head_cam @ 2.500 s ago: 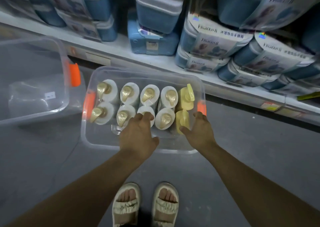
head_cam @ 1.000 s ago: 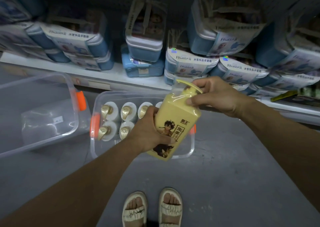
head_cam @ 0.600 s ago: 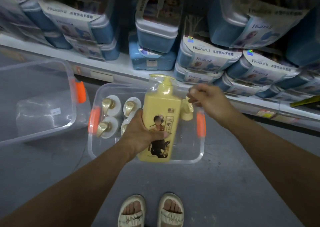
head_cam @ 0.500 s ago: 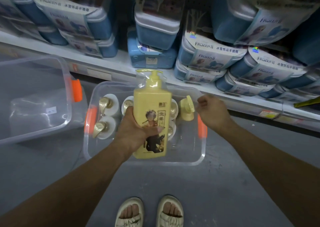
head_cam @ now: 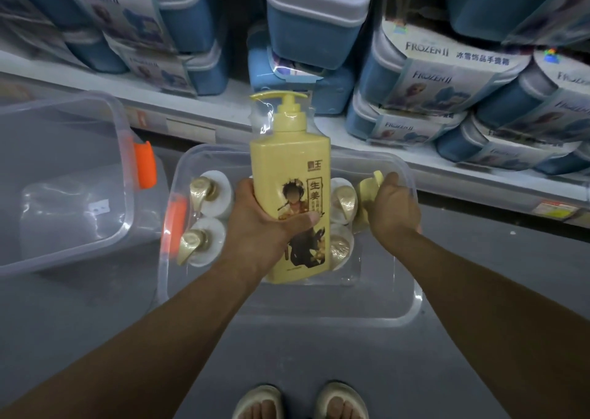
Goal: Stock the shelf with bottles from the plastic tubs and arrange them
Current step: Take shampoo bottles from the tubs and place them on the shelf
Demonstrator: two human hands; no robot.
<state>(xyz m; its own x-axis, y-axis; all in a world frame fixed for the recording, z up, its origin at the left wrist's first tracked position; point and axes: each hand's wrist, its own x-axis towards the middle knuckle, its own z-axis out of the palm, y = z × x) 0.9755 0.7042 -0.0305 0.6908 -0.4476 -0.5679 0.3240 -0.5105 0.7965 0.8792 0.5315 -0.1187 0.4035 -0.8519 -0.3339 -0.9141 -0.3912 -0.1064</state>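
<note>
The right hand (head_cam: 394, 209) has dropped into the tub (head_cam: 404, 294) — grip curling round a second yellow bottle (head_cam: 370, 188); the left hand (head_cam: 261, 227) clasps the raised yellow bottle (head_cam: 289, 169).

yellow bottles (head_cam: 289, 176): 2; white bottles (head_cam: 212, 188): 4 vis; tubs (head_cam: 287, 303): 2; hands (head_cam: 255, 223): 2

Right hand (head_cam: 394, 209) back down in tub (head_cam: 412, 303)
Now on second yellow bottle (head_cam: 370, 188); first bottle (head_cam: 290, 176) lifted out earlier, upright in left hand (head_cam: 265, 223).
</note>
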